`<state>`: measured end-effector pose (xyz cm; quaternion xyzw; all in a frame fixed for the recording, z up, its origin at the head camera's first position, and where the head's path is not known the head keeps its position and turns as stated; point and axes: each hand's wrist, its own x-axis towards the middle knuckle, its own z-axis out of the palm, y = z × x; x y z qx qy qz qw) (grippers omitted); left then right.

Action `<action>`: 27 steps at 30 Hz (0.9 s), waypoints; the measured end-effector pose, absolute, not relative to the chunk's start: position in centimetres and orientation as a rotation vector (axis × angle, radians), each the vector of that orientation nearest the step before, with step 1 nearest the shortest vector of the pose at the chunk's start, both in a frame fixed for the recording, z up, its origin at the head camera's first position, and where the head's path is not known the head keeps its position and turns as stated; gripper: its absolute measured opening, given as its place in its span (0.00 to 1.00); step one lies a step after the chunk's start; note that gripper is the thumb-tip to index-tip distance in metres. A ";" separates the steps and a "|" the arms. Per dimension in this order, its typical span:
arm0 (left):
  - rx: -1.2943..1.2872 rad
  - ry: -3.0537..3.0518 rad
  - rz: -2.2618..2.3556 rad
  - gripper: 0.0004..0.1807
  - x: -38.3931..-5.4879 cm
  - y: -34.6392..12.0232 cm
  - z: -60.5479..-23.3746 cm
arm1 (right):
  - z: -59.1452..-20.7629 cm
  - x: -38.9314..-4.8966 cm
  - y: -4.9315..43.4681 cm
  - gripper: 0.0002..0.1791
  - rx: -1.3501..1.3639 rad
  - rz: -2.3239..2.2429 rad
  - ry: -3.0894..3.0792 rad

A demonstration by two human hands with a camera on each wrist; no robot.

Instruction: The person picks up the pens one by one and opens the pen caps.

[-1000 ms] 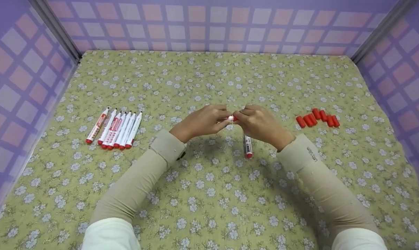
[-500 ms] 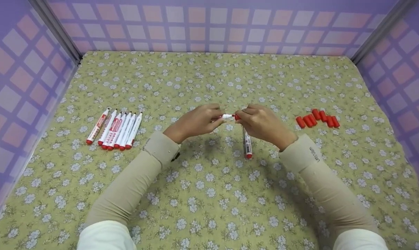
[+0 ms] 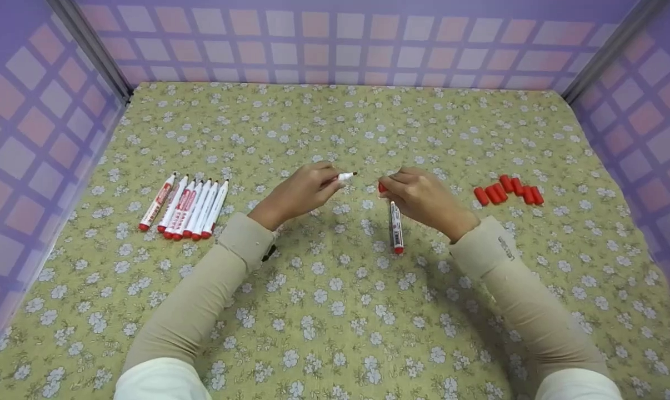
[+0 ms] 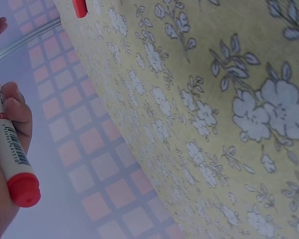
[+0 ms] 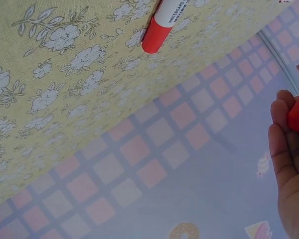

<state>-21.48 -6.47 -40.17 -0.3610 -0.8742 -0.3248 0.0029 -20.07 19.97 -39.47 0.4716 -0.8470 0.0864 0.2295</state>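
Note:
My left hand grips an uncapped whiteboard marker, its white neck and dark tip pointing right in the head view. The marker's red end plug shows at the other end in the left wrist view. A short gap away, my right hand pinches a red cap between thumb and fingers. Below the right hand a capped marker lies on the flowered cloth, its upper part hidden by the hand.
Several uncapped markers lie side by side on the left, tips away from me. Several red caps lie in a loose group on the right. Checked purple panels stand at the back and both sides of the cloth.
The red cap has come off the marker. My left hand has drawn the marker to the left, baring its tip, while the right hand stays nearly in place with the cap.

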 end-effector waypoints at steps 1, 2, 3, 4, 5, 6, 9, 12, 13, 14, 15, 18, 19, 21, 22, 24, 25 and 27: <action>-1.107 -2.757 -1.030 0.16 -21.5 -6.6 -40.2 | -39.5 -20.0 20.0 0.10 1.296 0.244 -2.335; -1.084 -2.772 -1.039 0.16 -21.5 -6.7 -40.3 | -39.5 -20.0 20.1 0.10 1.293 0.247 -2.342; -1.061 -2.784 -1.046 0.16 -21.5 -6.9 -40.3 | -39.5 -20.0 20.1 0.10 1.289 0.250 -2.348; -1.033 -2.798 -1.056 0.16 -21.5 -7.0 -40.4 | -39.6 -20.0 20.2 0.10 1.285 0.252 -2.356; -1.006 -2.811 -1.064 0.16 -21.5 -7.1 -40.5 | -39.6 -20.0 20.2 0.10 1.280 0.248 -2.364; -0.977 -2.822 -1.075 0.16 -21.6 -7.3 -40.6 | -39.6 -20.0 20.2 0.10 1.276 0.249 -2.372; -0.883 -2.838 -1.091 0.17 -21.6 -7.7 -40.8 | -39.7 -20.0 20.4 0.10 1.269 0.255 -2.387; -0.797 -2.840 -1.106 0.17 -21.7 -8.1 -41.1 | -39.8 -20.0 20.5 0.10 1.269 0.266 -2.390; -0.773 -2.835 -1.109 0.16 -21.8 -8.2 -41.2 | -39.8 -20.0 20.5 0.10 1.269 0.270 -2.390; -0.747 -2.830 -1.115 0.16 -21.8 -8.3 -41.3 | -39.8 -20.0 20.6 0.10 1.269 0.272 -2.390; -0.723 -2.819 -1.120 0.15 -21.9 -8.5 -41.4 | -39.8 -20.1 20.6 0.10 1.273 0.283 -2.388; -0.628 -2.794 -1.142 0.15 -22.1 -8.9 -41.6 | -39.8 -20.1 20.7 0.09 1.284 0.316 -2.381; -0.591 -2.786 -1.150 0.15 -22.1 -9.0 -41.7 | -39.8 -20.1 20.7 0.09 1.286 0.327 -2.381; -0.513 -2.774 -1.172 0.16 -22.2 -9.2 -41.7 | -39.9 -20.2 20.8 0.09 1.290 0.349 -2.378; -0.474 -2.773 -1.184 0.16 -22.2 -9.3 -41.7 | -39.9 -20.2 20.8 0.10 1.287 0.350 -2.382; -0.413 -2.769 -1.194 0.16 -22.3 -9.6 -41.7 | -39.9 -20.1 20.9 0.10 1.277 0.357 -2.389; -0.391 -2.765 -1.198 0.16 -22.4 -9.8 -41.7 | -39.9 -20.1 20.9 0.11 1.271 0.360 -2.394; -0.348 -2.763 -1.204 0.16 -22.4 -10.1 -41.8 | -40.0 -20.1 21.0 0.11 1.262 0.368 -2.403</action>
